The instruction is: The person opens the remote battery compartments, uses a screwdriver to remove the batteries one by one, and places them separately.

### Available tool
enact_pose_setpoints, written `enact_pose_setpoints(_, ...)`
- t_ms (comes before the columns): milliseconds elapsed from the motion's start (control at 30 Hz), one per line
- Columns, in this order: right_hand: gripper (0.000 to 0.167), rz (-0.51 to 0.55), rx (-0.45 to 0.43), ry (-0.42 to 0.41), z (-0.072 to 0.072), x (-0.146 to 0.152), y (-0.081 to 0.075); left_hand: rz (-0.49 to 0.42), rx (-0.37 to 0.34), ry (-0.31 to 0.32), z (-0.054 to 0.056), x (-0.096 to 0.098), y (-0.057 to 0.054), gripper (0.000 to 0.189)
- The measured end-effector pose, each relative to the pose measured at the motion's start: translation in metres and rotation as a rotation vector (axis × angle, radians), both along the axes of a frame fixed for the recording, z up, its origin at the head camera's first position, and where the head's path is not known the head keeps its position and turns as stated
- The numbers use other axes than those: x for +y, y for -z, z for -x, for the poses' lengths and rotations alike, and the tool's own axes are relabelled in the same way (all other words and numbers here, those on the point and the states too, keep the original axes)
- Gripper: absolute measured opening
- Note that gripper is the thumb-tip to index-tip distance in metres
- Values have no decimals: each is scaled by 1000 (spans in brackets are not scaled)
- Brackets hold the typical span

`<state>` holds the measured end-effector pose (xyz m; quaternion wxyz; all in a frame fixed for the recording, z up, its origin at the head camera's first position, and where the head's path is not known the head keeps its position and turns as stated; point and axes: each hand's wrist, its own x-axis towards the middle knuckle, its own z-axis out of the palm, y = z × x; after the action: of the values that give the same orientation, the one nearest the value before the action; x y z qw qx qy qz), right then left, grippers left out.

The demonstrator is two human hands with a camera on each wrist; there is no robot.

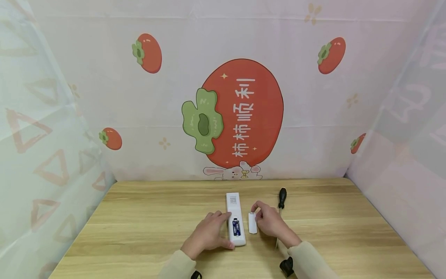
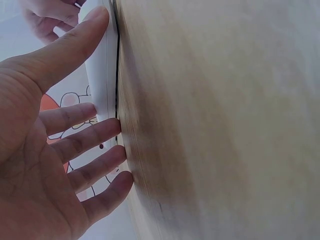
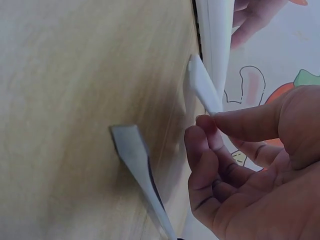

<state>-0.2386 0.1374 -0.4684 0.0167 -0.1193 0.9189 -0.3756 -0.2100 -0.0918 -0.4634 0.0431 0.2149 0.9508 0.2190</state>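
A white remote control (image 1: 234, 209) lies back up on the table, its battery compartment uncovered with two blue batteries (image 1: 236, 228) in it. My left hand (image 1: 210, 231) rests along its left side, thumb by the near end and index fingertip at the edge. In the left wrist view the fingers (image 2: 95, 162) are spread and fairly straight. Just right of the remote, my right hand (image 1: 269, 219) pinches the white battery cover (image 1: 252, 223). The right wrist view shows the cover (image 3: 202, 82) tilted, its one end between thumb and fingertips.
A screwdriver with a black handle (image 1: 282, 197) lies right of the cover, its shaft passing under my right wrist. Its flat tip (image 3: 129, 140) points toward the table's near side. Printed cloth walls (image 1: 167, 97) stand behind and beside the wooden table (image 1: 146, 221).
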Motion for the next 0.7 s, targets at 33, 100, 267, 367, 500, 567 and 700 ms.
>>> enact_pose_setpoints(33,27,-6,-1,2,0,0,0,0,2,0,0,0,0,95)
enact_pose_setpoints(100,28,-16,-6,8,0,0,1,-3,3,1,0,0,0,95)
enact_pose_setpoints(267,30,-36,0,17,1,-1,2,-14,-5,-1,0,0,0,95)
enact_pose_setpoints(367,30,-43,14,17,1,-2,2,-16,-7,-4,0,0,0,95)
enact_pose_setpoints(500,30,-53,32,22,0,-2,1,-19,-5,-3,0,0,0,95)
enact_pose_setpoints(567,30,-57,36,21,0,-2,1,-24,-6,-4,-1,0,0,95)
enact_pose_setpoints(700,32,-56,27,20,0,0,-1,-32,-15,-5,-1,0,-1,95)
